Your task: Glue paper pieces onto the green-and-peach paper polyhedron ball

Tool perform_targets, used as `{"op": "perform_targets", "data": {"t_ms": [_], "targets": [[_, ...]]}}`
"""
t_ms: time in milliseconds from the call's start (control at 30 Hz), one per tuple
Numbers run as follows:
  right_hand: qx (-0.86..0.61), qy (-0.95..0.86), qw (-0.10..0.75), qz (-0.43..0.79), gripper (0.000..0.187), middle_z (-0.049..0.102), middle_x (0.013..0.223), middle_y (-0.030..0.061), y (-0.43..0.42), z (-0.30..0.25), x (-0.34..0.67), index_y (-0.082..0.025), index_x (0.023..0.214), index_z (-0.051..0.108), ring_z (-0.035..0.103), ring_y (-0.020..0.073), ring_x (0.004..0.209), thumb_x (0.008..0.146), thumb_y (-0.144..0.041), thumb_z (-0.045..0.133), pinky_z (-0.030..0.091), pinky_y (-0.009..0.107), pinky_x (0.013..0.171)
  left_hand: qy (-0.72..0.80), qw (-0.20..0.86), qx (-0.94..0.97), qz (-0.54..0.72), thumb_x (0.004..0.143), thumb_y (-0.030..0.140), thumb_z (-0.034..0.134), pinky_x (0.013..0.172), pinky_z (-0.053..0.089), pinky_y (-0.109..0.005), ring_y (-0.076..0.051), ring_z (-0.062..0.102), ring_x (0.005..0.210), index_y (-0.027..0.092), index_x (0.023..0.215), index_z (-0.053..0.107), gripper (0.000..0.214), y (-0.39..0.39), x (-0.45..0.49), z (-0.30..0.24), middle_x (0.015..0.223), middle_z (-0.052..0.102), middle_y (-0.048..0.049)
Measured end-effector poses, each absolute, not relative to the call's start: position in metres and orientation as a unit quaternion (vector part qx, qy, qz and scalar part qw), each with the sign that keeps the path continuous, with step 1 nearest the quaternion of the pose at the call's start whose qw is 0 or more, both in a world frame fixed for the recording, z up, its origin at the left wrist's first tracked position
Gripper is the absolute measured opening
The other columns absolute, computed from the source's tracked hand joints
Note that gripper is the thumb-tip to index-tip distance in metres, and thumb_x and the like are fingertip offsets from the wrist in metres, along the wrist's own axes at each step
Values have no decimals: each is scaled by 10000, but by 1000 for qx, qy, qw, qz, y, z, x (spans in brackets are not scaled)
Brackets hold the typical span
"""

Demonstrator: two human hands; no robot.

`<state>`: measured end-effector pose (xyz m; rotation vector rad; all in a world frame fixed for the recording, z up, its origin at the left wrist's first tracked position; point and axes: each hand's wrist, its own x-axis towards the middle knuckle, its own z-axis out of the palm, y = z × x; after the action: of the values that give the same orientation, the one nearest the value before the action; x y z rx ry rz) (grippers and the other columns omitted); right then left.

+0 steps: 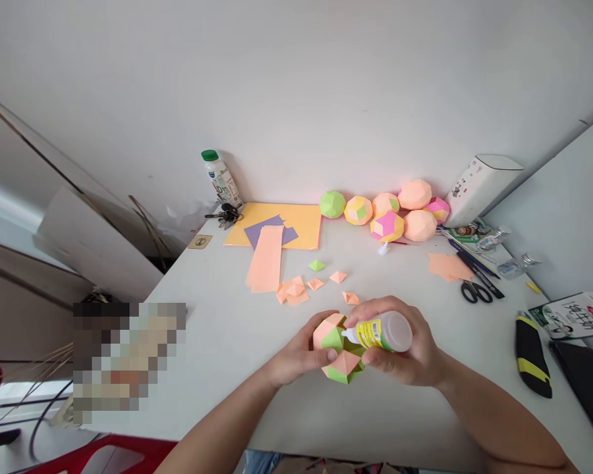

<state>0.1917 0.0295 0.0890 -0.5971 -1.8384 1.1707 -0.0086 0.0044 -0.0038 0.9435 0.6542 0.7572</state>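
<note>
My left hand (304, 349) grips a partly built paper ball (344, 363) made of peach and green folded facets, with an opening in its upper side. In my right hand (410, 349) is a glue bottle (373, 333) with a yellow label, tilted so its nozzle points at the edge of that opening. Whether glue is coming out is too small to tell. Just beyond the ball lie several loose folded peach pieces (315, 284) and one green folded piece (317, 265).
Finished paper balls (387, 226) are grouped by the wall. Behind the loose pieces are peach strips (267, 257) on a yellow sheet (304, 227). Scissors (476, 291), a black-and-yellow cutter (532, 355) and a dark phone-like object (586, 382) lie at right. A bottle (221, 178) stands back left.
</note>
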Motion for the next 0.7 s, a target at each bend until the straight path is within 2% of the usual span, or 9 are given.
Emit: {"op": "perform_targets", "data": {"t_ms": [433, 700], "targets": [[-223, -736, 440, 463, 238, 697, 833, 77, 31, 87, 192, -246, 993, 567, 678, 262, 816, 798, -285, 698, 537, 386, 673, 297, 777, 429, 352, 718, 408, 749, 896, 460, -461, -332, 559, 1123, 223, 1343, 404, 737, 4, -8, 0, 1257, 571, -128], [-229, -743, 444, 445, 221, 702, 816, 76, 31, 88, 191, -229, 970, 567, 685, 252, 808, 810, -324, 687, 557, 377, 692, 297, 771, 435, 358, 733, 393, 738, 896, 458, -464, -336, 551, 1137, 210, 1330, 394, 713, 3, -8, 0, 1272, 556, -143]]}}
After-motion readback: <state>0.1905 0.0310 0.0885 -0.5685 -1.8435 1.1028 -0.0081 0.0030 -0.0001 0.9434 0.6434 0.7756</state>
